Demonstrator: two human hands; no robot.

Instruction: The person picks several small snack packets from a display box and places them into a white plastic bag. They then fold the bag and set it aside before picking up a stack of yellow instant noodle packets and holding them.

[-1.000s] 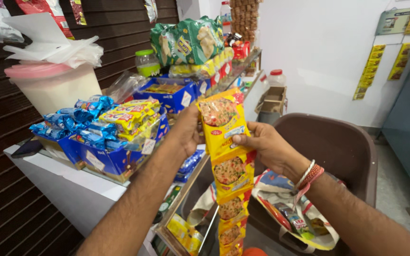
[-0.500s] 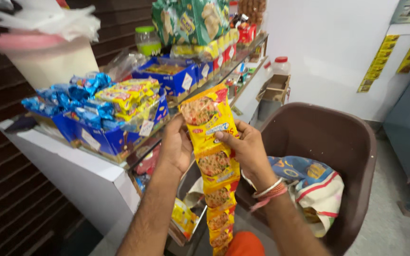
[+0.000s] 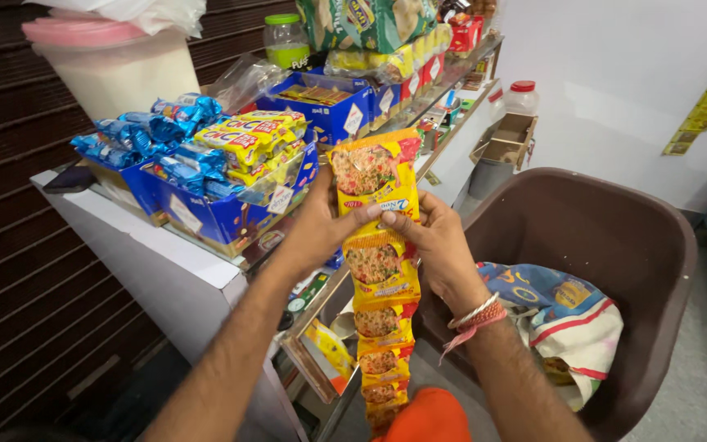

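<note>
Packets (image 3: 247, 143) on counter (image 3: 182, 270) — chair (image 3: 615, 245) right.

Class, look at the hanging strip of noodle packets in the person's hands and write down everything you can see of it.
The strip of noodle packets is a chain of glossy yellow plastic packets with red corners, each picturing a bowl of noodles. It hangs straight down, top packet upright and facing the camera, lower ones shrinking from view behind an orange shape. The left hand grips its left edge, the right hand its right edge, both at the join below the top packet. It hangs in front of the shop counter.

Both forearms are bare, without sleeves. The right wrist wears a silver bangle (image 3: 475, 311) beside red thread (image 3: 476, 321).
</note>
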